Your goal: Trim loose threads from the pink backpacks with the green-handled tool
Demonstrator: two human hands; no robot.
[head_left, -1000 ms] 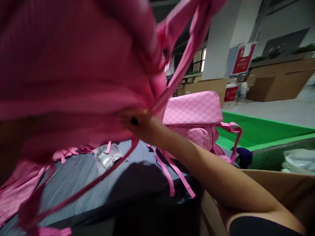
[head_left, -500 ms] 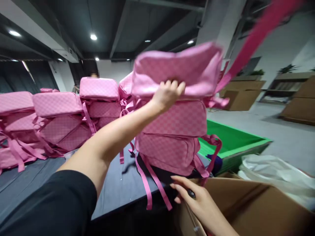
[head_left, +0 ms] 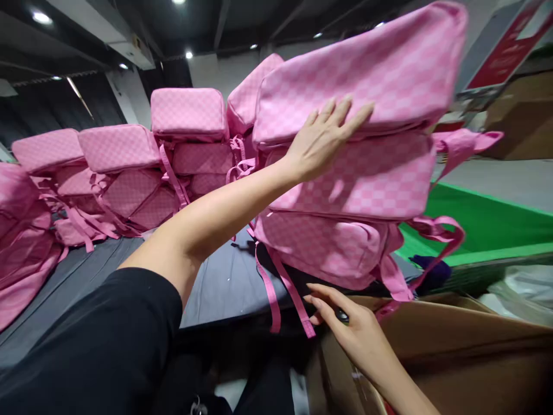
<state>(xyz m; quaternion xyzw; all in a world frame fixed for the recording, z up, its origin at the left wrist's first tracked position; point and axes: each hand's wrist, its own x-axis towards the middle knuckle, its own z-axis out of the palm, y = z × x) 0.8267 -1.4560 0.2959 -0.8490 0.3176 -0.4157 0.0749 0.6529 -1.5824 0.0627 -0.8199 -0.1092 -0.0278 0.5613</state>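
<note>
My left hand is stretched out with fingers spread flat against the front of the top pink checkered bag, which lies on a stack of two more pink bags. My right hand hovers lower down, fingers extended and slightly curled, beside the hanging pink straps and over the edge of a cardboard box. A small dark thing shows on its thumb side; I cannot make out what it is.
More pink checkered bags stand in a row along the dark grey table to the left. A green surface lies to the right, with cardboard boxes and a red sign behind.
The bag has come down from in front of the camera onto the stack. My left hand went from gripping its top edge to lying flat against it. My right hand stayed by the box.
</note>
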